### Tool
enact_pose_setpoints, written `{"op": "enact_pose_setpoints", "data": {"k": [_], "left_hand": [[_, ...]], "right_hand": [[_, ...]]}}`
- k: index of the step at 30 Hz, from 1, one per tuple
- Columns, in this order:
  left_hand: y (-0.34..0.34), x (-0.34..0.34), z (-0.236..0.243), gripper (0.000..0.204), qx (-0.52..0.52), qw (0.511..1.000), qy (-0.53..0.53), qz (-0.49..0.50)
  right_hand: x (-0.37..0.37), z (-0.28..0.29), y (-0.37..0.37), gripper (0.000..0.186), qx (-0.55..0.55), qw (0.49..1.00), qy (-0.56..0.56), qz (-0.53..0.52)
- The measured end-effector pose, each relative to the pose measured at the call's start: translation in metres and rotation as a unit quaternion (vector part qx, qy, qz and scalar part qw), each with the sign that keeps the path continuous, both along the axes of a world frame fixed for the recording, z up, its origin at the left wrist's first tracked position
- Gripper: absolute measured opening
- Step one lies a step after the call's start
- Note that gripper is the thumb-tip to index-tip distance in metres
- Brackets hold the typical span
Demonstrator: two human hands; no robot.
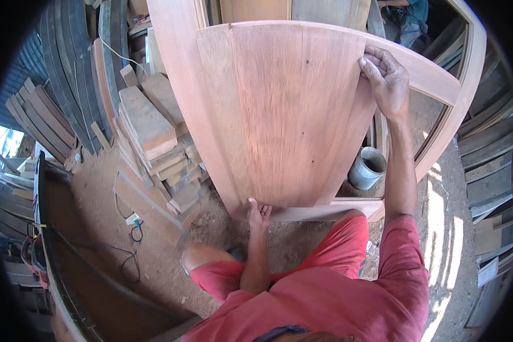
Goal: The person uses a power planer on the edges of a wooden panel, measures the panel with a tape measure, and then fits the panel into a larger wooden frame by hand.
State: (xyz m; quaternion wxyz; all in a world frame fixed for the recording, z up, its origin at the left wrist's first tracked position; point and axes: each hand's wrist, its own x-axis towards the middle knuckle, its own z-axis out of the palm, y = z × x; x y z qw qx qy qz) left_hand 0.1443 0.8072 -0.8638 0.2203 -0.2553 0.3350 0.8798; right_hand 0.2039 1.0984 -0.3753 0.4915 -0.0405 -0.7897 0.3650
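Wooden frame (179,74), large, upper middle. Plank panel (279,114) lying over it, before person. Wood block stack (148,119) left of frame. Metal can (358,174) showing through frame opening, right of panel. Right hand (390,80) pinching panel's far right corner. Left hand (258,214) at near edge; whether pinching, cannot tell.

The wooden panel (273,114) is lying over the wooden frame (477,57). At the panel's upper right corner, the right hand (386,77) is holding the edge with thumb and fingers. At the panel's lower edge, the left hand (258,214) is making contact. A metal can (359,174) is standing right of the panel. Stacked wood pieces (145,122) are lying left of the panel.
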Motion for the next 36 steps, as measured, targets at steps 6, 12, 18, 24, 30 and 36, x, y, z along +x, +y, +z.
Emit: {"op": "enact_pose_setpoints", "data": {"k": [6,12,18,24,30,36], "left_hand": [[-0.005,0.005,0.011,0.085,-0.012,0.999,-0.026,0.03],[0.0,0.015,-0.007,0.052,0.031,0.997,-0.003,0.065],[-0.001,0.016,-0.008,0.045,0.058,0.997,-0.008,0.057],[0.003,0.007,0.006,0.053,-0.197,0.97,0.066,0.127],[-0.004,0.011,0.015,0.058,-0.437,0.871,0.206,0.091],[-0.011,0.01,0.01,0.052,-0.451,0.862,0.206,0.109]], "right_hand": [[-0.013,-0.02,0.021,0.034,-0.027,0.996,0.028,0.084],[-0.007,-0.015,0.016,0.035,0.0,0.999,0.013,0.043],[-0.012,-0.016,0.011,0.04,0.012,1.0,0.02,0.0],[0.005,-0.025,0.016,0.042,0.003,0.993,-0.063,-0.104],[0.025,-0.103,0.005,0.018,-0.008,0.985,-0.132,-0.115],[0.02,-0.118,-0.001,0.023,-0.057,0.992,-0.093,-0.059]]}}
